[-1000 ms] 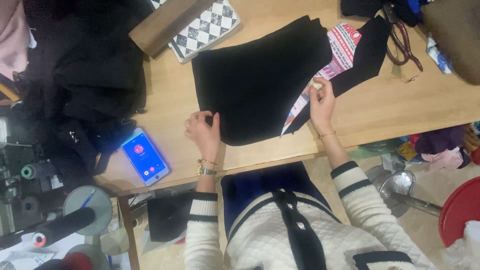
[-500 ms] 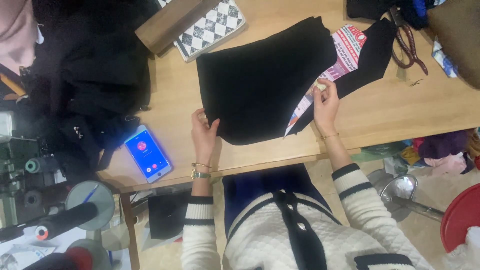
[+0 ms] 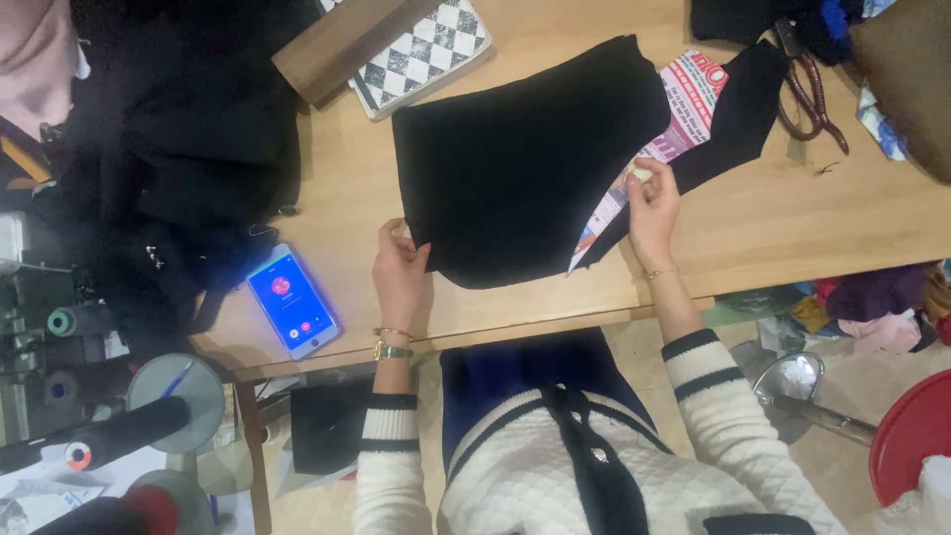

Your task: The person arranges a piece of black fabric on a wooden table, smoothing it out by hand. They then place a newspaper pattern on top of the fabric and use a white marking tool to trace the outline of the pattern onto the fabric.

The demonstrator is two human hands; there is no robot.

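My left hand [image 3: 399, 269] pinches the near-left corner of the black fabric [image 3: 525, 159] spread on the wooden table [image 3: 792, 213]; it has slid closer. My right hand [image 3: 652, 203] still grips the fabric's right edge over the printed paper [image 3: 684, 99].

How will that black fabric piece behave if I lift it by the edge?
The black fabric piece will probably flop and drape: it lies flat and thin on the wooden table. It is likely light, since the left hand and right hand handle its edges with fingertips alone.
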